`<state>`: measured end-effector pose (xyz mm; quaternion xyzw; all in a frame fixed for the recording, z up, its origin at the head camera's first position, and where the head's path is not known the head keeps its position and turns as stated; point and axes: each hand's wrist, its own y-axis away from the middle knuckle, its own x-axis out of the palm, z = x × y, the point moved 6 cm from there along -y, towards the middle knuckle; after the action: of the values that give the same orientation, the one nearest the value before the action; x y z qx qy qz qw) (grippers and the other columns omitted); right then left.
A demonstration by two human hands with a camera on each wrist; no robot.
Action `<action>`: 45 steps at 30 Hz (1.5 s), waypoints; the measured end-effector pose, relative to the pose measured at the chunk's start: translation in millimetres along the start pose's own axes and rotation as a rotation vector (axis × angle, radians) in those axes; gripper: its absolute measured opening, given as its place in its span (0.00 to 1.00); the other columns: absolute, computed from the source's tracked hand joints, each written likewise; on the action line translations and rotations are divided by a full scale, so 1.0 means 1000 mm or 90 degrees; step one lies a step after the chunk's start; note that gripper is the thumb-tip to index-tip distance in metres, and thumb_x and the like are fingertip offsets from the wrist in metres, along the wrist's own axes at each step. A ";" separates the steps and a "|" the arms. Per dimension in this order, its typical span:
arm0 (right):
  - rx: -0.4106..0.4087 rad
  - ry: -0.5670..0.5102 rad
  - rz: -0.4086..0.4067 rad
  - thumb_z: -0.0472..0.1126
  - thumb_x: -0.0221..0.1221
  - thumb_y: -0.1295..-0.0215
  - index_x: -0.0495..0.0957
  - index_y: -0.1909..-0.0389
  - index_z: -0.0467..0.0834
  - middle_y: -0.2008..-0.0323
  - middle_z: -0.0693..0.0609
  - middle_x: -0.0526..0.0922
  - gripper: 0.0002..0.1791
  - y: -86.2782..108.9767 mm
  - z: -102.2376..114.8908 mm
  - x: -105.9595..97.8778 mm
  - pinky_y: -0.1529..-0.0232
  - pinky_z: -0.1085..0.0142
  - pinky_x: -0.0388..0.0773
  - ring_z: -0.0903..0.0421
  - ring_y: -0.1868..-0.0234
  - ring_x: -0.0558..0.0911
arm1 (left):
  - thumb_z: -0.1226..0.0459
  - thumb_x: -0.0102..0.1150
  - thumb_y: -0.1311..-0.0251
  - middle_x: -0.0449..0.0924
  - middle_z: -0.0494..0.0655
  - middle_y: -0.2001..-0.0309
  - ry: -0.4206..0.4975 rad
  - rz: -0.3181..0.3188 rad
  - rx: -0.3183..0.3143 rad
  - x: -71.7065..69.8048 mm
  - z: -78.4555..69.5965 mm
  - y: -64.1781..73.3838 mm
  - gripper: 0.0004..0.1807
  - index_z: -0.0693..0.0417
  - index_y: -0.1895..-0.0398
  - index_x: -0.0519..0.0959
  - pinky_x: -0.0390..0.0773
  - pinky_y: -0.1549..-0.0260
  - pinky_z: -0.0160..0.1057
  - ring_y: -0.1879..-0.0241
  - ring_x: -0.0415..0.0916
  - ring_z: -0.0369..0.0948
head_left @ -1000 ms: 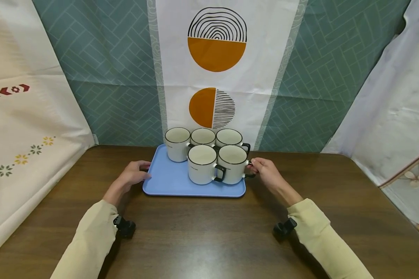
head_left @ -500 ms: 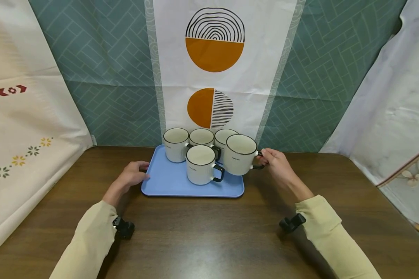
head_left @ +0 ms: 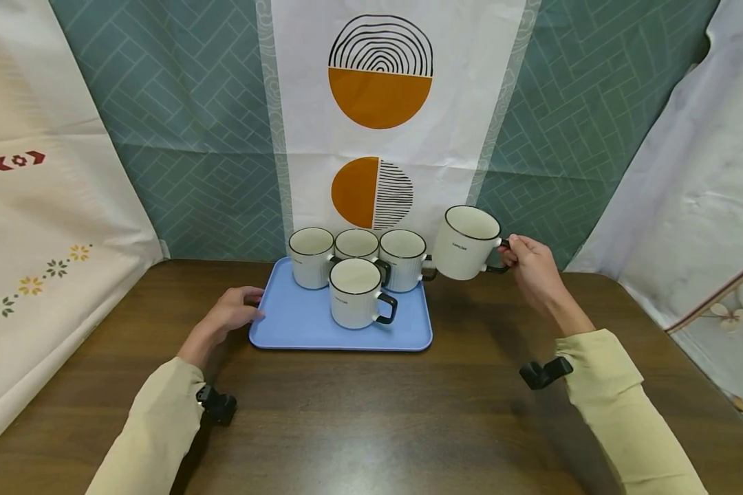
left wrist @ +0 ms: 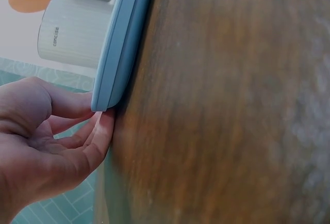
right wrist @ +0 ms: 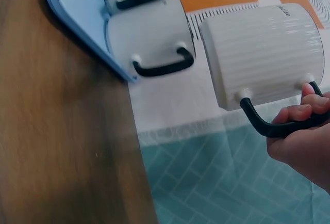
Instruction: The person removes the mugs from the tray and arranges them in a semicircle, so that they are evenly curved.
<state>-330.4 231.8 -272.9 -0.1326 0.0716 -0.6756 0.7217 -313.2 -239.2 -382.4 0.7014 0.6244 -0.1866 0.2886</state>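
Observation:
In the head view my right hand (head_left: pixel 535 275) holds a white mug (head_left: pixel 463 251) by its black handle, up off the table to the right of the blue tray (head_left: pixel 297 330). The right wrist view shows fingers curled round the handle (right wrist: pixel 268 128), with the ribbed mug tipped a little. My left hand (head_left: pixel 229 313) pinches the tray's left edge, thumb at the rim and fingers at its underside in the left wrist view. On the tray, three matching mugs stand in a back row, among them a right-hand one (head_left: pixel 402 265); another mug (head_left: pixel 351 302) stands before them.
The brown wooden table (head_left: pixel 347 412) runs on both sides and in front of the tray. Close behind the tray hangs a white panel (head_left: pixel 322 137) with orange shapes, between green patterned cloths (head_left: pixel 192 192). A pale cloth (head_left: pixel 37 220) slopes along the left side.
My right hand has lifted the front right mug off the tray and carried it up and to the right, past the tray's edge. My left hand has stayed at the tray's left edge.

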 end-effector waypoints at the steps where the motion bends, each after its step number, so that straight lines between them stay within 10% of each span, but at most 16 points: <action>1: 0.000 0.001 -0.007 0.35 0.40 0.23 0.70 0.73 0.38 0.74 0.53 0.67 0.17 -0.002 0.000 -0.003 0.64 0.69 0.61 0.59 0.70 0.62 | 0.73 0.53 0.39 0.64 0.75 0.40 0.000 0.001 -0.001 0.000 0.000 0.000 0.29 0.78 0.36 0.61 0.71 0.46 0.55 0.46 0.67 0.60; 29: 0.100 0.142 -0.217 0.37 0.42 0.24 0.70 0.74 0.37 0.77 0.54 0.71 0.17 -0.017 -0.091 -0.045 0.67 0.69 0.67 0.61 0.73 0.67 | 0.72 0.53 0.38 0.63 0.74 0.40 0.030 0.028 0.008 -0.001 0.010 0.000 0.30 0.77 0.35 0.59 0.72 0.47 0.53 0.46 0.66 0.59; 45: 0.136 0.262 -0.136 0.46 0.38 0.22 0.71 0.58 0.30 0.76 0.60 0.72 0.22 -0.015 -0.097 -0.048 0.51 0.65 0.62 0.62 0.65 0.70 | 0.71 0.53 0.36 0.60 0.73 0.37 0.056 0.044 0.008 -0.002 0.006 0.000 0.30 0.75 0.33 0.58 0.70 0.44 0.54 0.45 0.64 0.58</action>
<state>-376.1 269.9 -364.6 0.0783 0.1307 -0.7647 0.6261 -313.1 -244.2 -385.5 0.7320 0.6105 -0.1495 0.2628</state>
